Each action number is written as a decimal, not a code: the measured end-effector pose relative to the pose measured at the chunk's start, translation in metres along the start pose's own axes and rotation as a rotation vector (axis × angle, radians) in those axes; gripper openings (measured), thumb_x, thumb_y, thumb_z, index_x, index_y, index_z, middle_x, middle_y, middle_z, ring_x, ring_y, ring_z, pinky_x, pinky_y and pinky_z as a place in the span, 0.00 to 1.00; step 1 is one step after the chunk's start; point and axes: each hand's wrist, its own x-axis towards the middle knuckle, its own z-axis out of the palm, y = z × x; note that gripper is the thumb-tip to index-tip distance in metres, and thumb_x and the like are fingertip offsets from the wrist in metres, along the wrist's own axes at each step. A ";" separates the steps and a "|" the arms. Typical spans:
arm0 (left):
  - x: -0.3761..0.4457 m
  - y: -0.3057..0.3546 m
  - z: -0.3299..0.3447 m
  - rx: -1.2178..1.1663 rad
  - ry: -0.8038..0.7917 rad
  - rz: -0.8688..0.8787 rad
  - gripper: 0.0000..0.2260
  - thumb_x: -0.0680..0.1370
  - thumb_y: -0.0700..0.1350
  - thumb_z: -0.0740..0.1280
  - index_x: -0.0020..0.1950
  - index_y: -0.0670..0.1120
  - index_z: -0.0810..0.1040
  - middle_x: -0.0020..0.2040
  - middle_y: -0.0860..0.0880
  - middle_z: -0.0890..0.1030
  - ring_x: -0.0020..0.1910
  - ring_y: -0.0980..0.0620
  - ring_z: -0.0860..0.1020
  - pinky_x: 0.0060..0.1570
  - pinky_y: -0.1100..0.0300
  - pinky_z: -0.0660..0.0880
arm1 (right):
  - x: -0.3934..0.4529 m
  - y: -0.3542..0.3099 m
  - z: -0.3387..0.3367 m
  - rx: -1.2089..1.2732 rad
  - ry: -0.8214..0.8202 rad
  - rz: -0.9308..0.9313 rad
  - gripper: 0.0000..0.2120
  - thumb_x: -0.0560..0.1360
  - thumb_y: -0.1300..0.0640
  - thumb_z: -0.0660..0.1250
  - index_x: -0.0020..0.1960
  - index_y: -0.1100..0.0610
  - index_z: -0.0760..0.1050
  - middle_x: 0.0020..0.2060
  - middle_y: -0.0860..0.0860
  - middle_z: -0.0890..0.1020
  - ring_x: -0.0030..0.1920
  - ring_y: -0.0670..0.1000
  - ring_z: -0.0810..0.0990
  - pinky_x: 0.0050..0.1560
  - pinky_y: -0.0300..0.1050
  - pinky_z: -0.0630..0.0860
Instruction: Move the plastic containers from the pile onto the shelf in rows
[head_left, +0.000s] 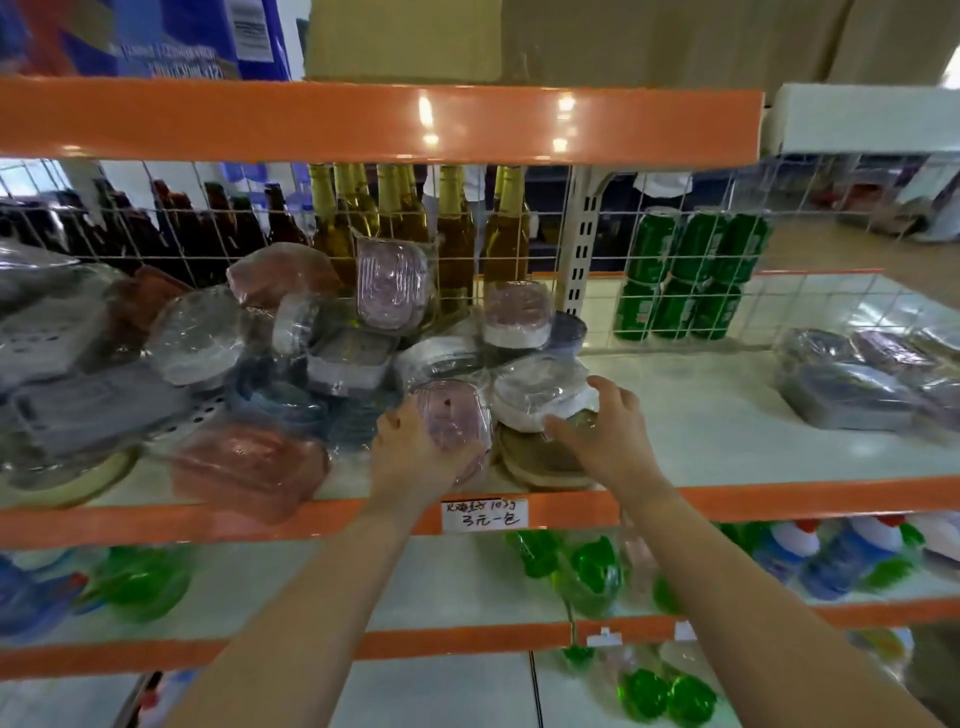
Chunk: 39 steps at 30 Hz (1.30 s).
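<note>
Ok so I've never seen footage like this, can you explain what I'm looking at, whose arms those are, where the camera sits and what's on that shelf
There is no machine here. A person wears one wide-angle camera on the head, looking forward and down, so the two bare arms are their own.

They face a store shelf with orange edges. On its left half lies a jumbled pile of plastic containers wrapped in clear film. Further right, a few wrapped packs lie together.

The left hand has its grip on a pink container at the pile's front. The right hand holds a white wrapped container beside it.

Behind a wire grid stand bottles and green cans.
</note>
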 end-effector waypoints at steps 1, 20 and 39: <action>0.003 0.003 0.003 0.009 -0.017 -0.027 0.43 0.68 0.59 0.73 0.74 0.45 0.57 0.70 0.40 0.63 0.69 0.39 0.63 0.66 0.48 0.63 | 0.004 0.001 0.000 -0.003 -0.004 0.010 0.37 0.71 0.48 0.73 0.74 0.54 0.59 0.70 0.56 0.63 0.70 0.57 0.63 0.69 0.51 0.62; 0.042 0.001 0.015 -0.043 -0.080 -0.233 0.52 0.69 0.59 0.73 0.77 0.52 0.37 0.75 0.38 0.50 0.73 0.35 0.56 0.69 0.43 0.59 | 0.077 0.008 0.033 0.045 -0.163 0.077 0.57 0.45 0.28 0.71 0.71 0.44 0.59 0.64 0.51 0.61 0.62 0.58 0.69 0.54 0.57 0.78; 0.007 0.009 -0.009 -0.207 0.033 -0.113 0.48 0.70 0.54 0.74 0.78 0.47 0.45 0.73 0.35 0.56 0.71 0.36 0.60 0.67 0.47 0.61 | 0.035 -0.001 0.005 0.150 0.053 -0.060 0.45 0.64 0.45 0.77 0.74 0.52 0.59 0.68 0.54 0.61 0.68 0.55 0.65 0.68 0.49 0.67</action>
